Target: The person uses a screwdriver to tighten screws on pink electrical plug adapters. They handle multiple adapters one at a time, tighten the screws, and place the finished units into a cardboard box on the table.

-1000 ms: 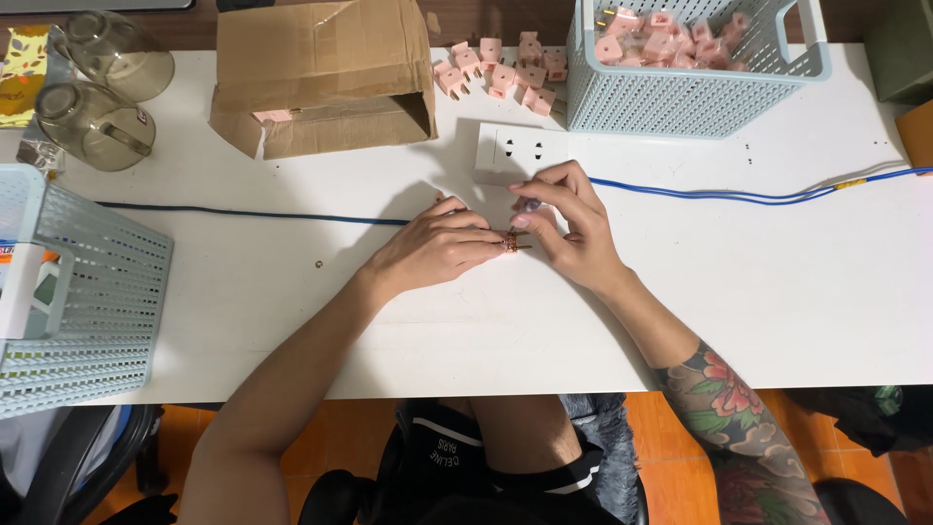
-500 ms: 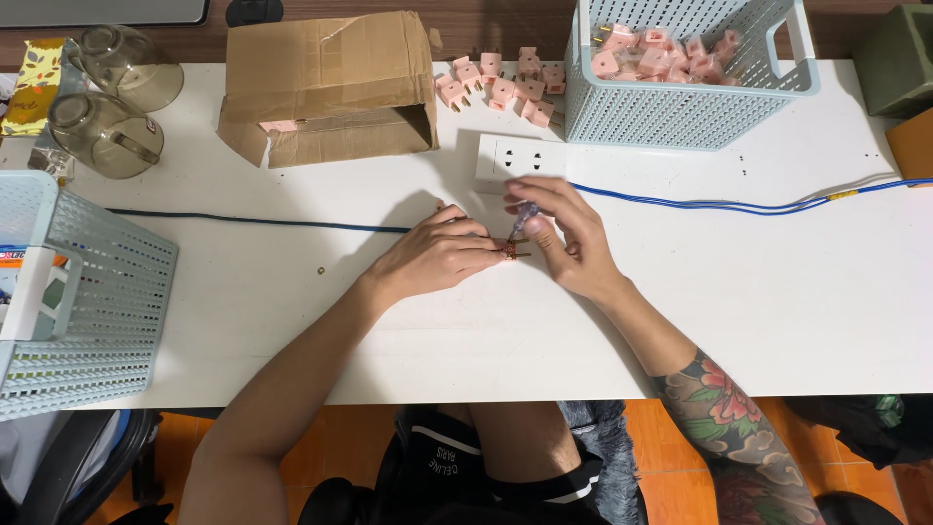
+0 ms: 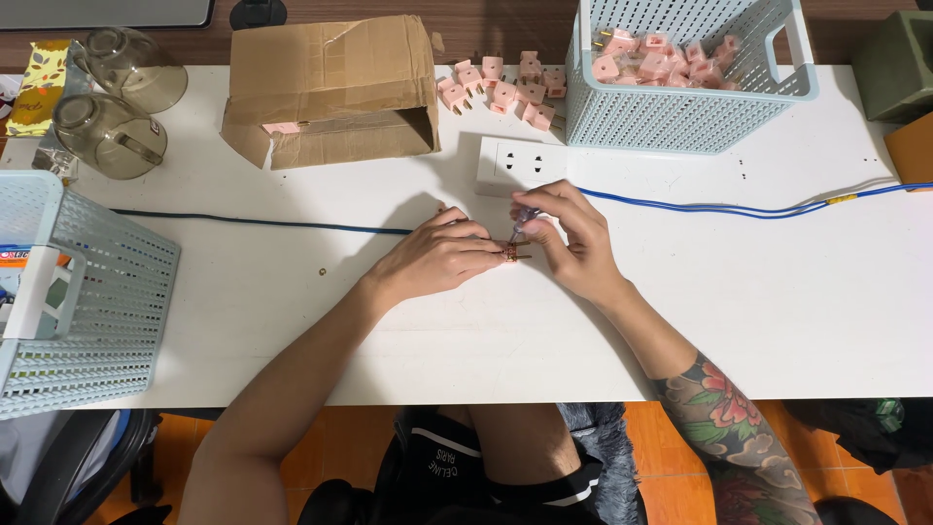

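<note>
A white table [image 3: 292, 321] fills the view, with an orange floor showing under its near edge. Nearest the person, both forearms reach up from six o'clock and meet just past the table's middle. The left hand [image 3: 437, 261] lies flat-knuckled, its fingertips pinched on the left end of a small brass-coloured part [image 3: 513, 254]. The right hand [image 3: 575, 241] closes in from three o'clock, thumb and forefinger nipped together at the part's upper right, seemingly on a thin blue wire end [image 3: 523, 219], though the fingers hide much of it. Each grip is nearly closed, a fine pinch rather than a fist. The part's long axis runs from nine to three o'clock, between the two sets of fingertips, so both hands touch it, the left more fully.

Further out, a blue cable [image 3: 700, 206] runs off toward three o'clock and a darker length [image 3: 262, 223] toward nine. Just beyond the hands, at twelve o'clock, lies a white socket strip [image 3: 520, 163]. Behind it are loose pink plugs [image 3: 505, 83], a pale blue basket [image 3: 680, 112] holding more, and an open cardboard box [image 3: 330, 87]. At nine o'clock stands another basket [image 3: 87, 292], with two glass jars [image 3: 107, 102] beyond it.
</note>
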